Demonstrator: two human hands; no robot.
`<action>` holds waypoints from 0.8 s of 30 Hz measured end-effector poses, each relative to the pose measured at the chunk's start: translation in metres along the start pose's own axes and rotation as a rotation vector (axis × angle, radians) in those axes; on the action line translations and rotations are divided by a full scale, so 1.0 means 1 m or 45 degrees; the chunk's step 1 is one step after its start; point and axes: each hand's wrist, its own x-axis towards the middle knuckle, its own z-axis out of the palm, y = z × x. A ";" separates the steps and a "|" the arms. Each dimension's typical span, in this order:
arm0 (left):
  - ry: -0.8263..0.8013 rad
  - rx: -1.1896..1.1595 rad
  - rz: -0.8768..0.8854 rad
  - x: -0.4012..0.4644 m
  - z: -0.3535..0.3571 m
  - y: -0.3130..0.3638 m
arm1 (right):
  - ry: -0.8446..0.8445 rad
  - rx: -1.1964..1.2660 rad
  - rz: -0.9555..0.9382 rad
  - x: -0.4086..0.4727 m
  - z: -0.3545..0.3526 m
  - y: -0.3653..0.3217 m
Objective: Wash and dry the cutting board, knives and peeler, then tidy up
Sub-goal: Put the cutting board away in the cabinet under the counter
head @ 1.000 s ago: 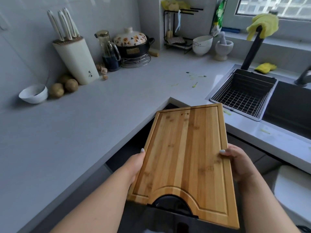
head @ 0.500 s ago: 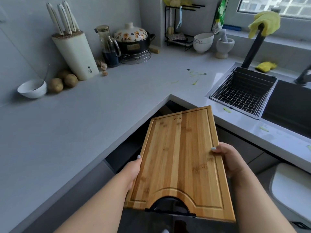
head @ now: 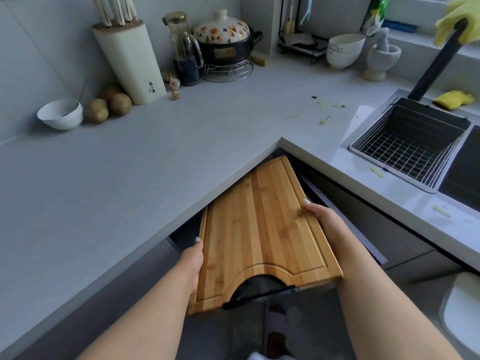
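The bamboo cutting board (head: 259,229) is held flat below the counter's inner corner, its far end tucked under the grey countertop (head: 130,178) edge into a dark opening. My left hand (head: 193,258) grips its left edge with the thumb on top. Along the right edge, my right hand (head: 322,219) holds it with fingers curled round. The board's black handle arch faces me. Several white-handled knives (head: 114,9) stand in the cream knife block (head: 130,61) at the back left. No peeler can be made out.
A white bowl (head: 61,114) and potatoes (head: 109,106) sit left of the block. A glass jar, a floral pot (head: 223,40) and bowls line the back. Right: a wire basket (head: 407,144) in the sink, black faucet, yellow cloths. Green peel scraps (head: 324,110) dot the counter.
Both hands have lowered the board and pushed it forward and left, so its far end now sits under the counter's edge. My view has tilted down.
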 end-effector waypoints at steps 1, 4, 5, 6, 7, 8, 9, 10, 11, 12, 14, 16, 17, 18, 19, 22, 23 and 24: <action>0.023 -0.019 -0.002 -0.001 0.000 0.002 | -0.032 0.014 0.007 0.002 0.003 -0.003; 0.092 -0.052 -0.040 0.005 -0.001 0.008 | -0.078 0.049 0.005 0.010 0.010 -0.007; 0.127 -0.056 -0.057 0.005 -0.001 0.009 | -0.096 0.090 0.006 0.011 0.013 -0.007; 0.173 -0.055 -0.075 0.005 -0.001 0.011 | -0.112 0.141 0.000 0.014 0.016 -0.005; 0.220 -0.044 -0.084 0.005 -0.001 0.013 | -0.127 0.206 -0.002 0.016 0.020 -0.003; 0.255 -0.044 -0.096 0.007 -0.001 0.014 | -0.141 0.283 -0.001 0.021 0.022 0.003; 0.285 -0.051 -0.099 0.010 0.000 0.014 | -0.144 0.390 0.019 0.023 0.025 0.008; 0.307 -0.056 -0.106 0.014 0.000 0.013 | -0.143 0.528 0.048 0.028 0.026 0.016; 0.323 -0.059 -0.113 0.018 0.000 0.014 | -0.139 0.694 0.083 0.032 0.029 0.023; 0.333 -0.065 -0.126 0.022 0.001 0.014 | -0.138 0.864 0.098 0.036 0.031 0.029; 0.348 -0.081 -0.149 0.029 0.004 0.016 | -0.123 1.138 0.089 0.041 0.036 0.039; 0.360 -0.106 -0.171 0.038 0.008 0.019 | -0.088 1.252 0.047 0.047 0.040 0.046; 0.367 -0.126 -0.185 0.041 0.009 0.021 | -0.084 1.262 0.034 0.051 0.042 0.047; 0.384 -0.151 -0.190 0.044 0.011 0.024 | -0.078 1.241 0.035 0.056 0.044 0.049; 0.403 -0.170 -0.193 0.049 0.012 0.025 | -0.067 1.199 0.042 0.061 0.048 0.050; 0.459 -0.213 -0.190 0.061 0.016 0.030 | 0.076 1.089 0.100 0.078 0.063 0.052; 0.481 -0.238 -0.198 0.067 0.017 0.030 | 0.135 1.066 0.130 0.084 0.067 0.054; 0.494 -0.256 -0.204 0.073 0.018 0.031 | 0.177 1.048 0.160 0.091 0.071 0.056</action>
